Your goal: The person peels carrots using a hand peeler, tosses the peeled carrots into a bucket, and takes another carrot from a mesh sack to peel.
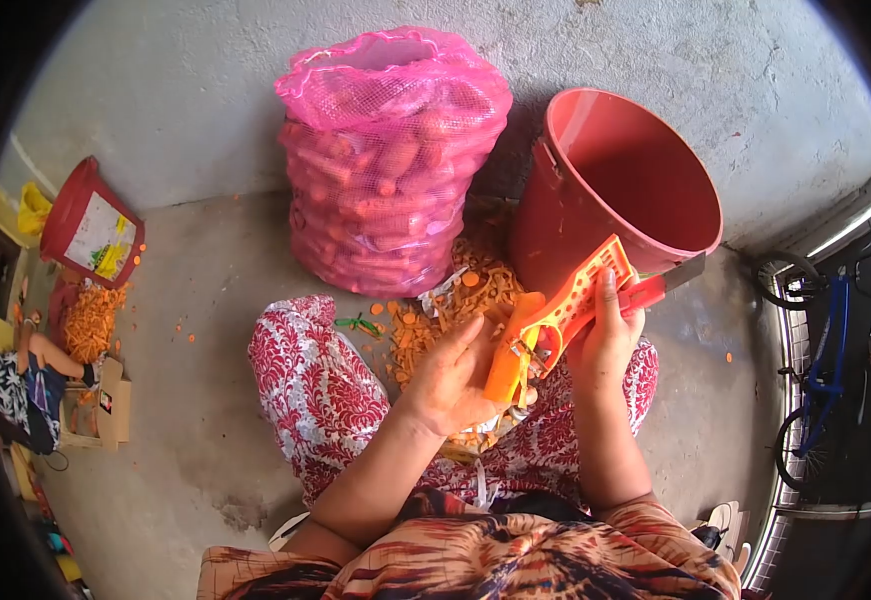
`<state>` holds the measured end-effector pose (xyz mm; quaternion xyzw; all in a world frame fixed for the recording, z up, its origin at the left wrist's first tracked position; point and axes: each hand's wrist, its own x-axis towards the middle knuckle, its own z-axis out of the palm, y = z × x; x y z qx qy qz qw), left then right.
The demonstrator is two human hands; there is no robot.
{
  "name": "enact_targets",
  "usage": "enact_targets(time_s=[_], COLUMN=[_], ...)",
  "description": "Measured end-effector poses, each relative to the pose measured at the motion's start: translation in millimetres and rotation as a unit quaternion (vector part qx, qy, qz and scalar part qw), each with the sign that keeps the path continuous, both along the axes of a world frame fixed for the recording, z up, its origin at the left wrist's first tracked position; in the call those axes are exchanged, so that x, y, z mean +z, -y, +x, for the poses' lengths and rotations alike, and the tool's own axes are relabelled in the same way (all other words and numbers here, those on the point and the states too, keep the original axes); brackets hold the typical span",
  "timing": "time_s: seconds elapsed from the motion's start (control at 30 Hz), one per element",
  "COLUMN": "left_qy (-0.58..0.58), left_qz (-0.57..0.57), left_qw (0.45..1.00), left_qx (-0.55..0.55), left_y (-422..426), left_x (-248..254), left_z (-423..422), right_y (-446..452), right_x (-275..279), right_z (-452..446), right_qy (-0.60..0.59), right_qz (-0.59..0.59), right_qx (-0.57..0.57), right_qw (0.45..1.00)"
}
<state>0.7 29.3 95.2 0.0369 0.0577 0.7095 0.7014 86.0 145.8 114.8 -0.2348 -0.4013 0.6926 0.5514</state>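
Sitting far left: another person (31, 395) near a labelled red bucket (71, 225) and a heap of orange shreds (96, 322). Next, pink mesh sack (384, 175) full of carrots, upright on floor (196, 420) by the wall. Carrot peelings (411, 350) piled between the wearer's patterned trouser legs. Left hand (446, 385) palm-open against lower end of an orange perforated plastic tool (584, 283); fingers partly hidden, can't tell if gripping. Tool sits above the lap, tilted. Red tub (611, 180) behind it. Right hand (608, 335): fingers grasping the tool, thumb on top; red-handled knife (646, 293) juts out rightward beside them. Blue bicycle (836, 350) far right.
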Motion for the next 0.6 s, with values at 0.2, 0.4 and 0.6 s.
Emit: enact_targets(time_s=[0.2,0.4,0.6], left_qy=[0.000,-0.010,-0.020], left_qz=[0.041,0.053,0.034], left_qw=[0.999,0.998,0.999], left_qx=[-0.033,-0.044,-0.029], left_y=[0.9,1.2,1.9], left_x=[8.0,5.4,6.2], left_z=[0.4,0.5,2.2], right_y=[1.2,2.8,2.9], right_x=[3.3,6.9,6.2], right_z=[5.3,8.1,9.7], right_qy=[-0.016,-0.006,-0.008], right_qz=[0.006,0.022,0.037], right_qx=[0.005,0.012,0.015], right_qw=[1.000,1.000,0.999])
